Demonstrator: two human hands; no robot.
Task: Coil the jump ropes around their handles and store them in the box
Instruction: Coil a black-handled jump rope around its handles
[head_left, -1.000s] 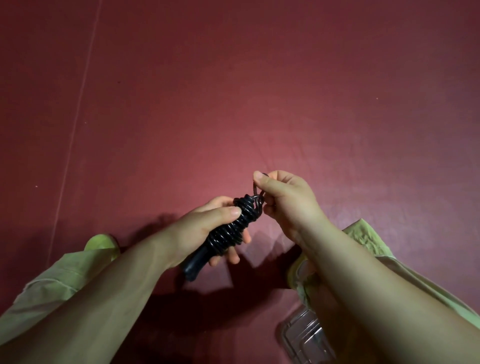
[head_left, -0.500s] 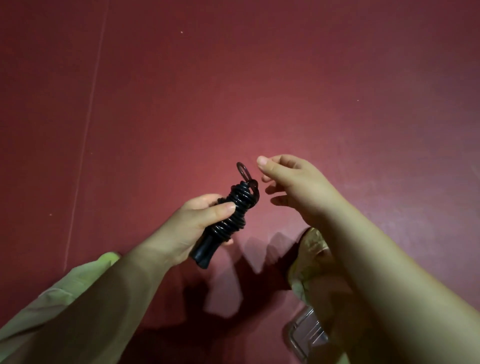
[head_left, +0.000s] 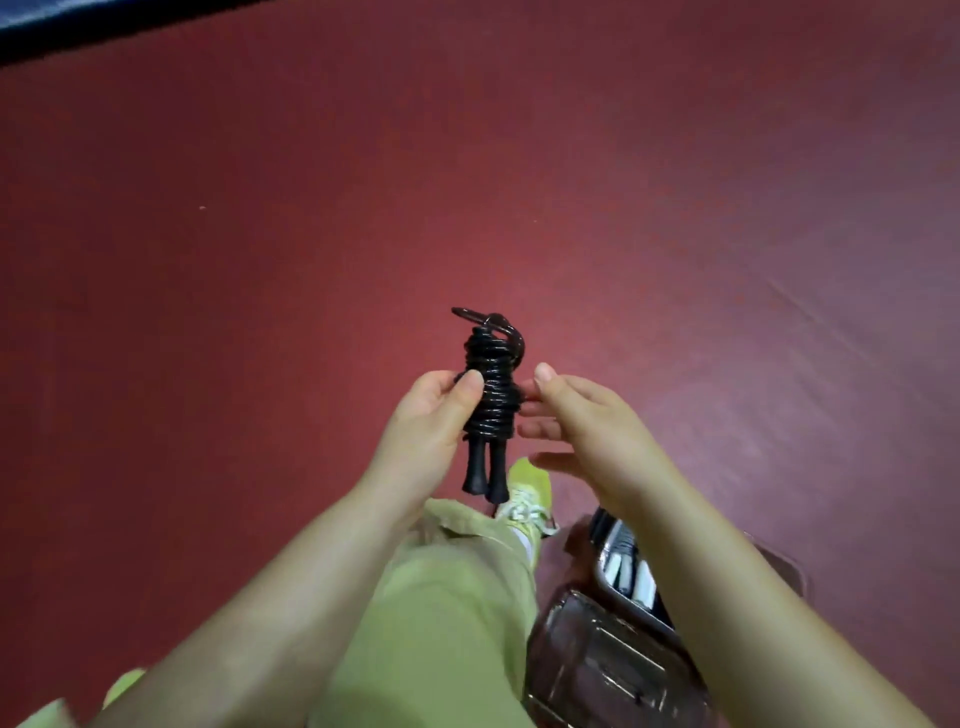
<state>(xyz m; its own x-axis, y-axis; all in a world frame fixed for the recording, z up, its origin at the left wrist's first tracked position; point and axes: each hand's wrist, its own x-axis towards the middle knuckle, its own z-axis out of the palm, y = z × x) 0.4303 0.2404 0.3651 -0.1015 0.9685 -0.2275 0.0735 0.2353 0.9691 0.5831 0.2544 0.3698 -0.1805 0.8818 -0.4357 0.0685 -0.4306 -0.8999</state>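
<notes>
Coiled jump rope (head_left: 491, 395) upright in left hand (head_left: 434, 431)

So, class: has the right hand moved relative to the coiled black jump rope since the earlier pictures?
Yes. The right hand has let go of the coiled black jump rope's top loop and dropped beside the coil, fingers straight; the left hand grips the rope.

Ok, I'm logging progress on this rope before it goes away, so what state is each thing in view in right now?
Black jump rope: fully coiled around its two handles, held upright, handle ends down.
Left hand: grips the coil, thumb across it.
Right hand: fingers straight, beside the coil; contact unclear.
Clear plastic box: on the red floor by the right forearm; something lies in it, open or closed unclear.
</notes>
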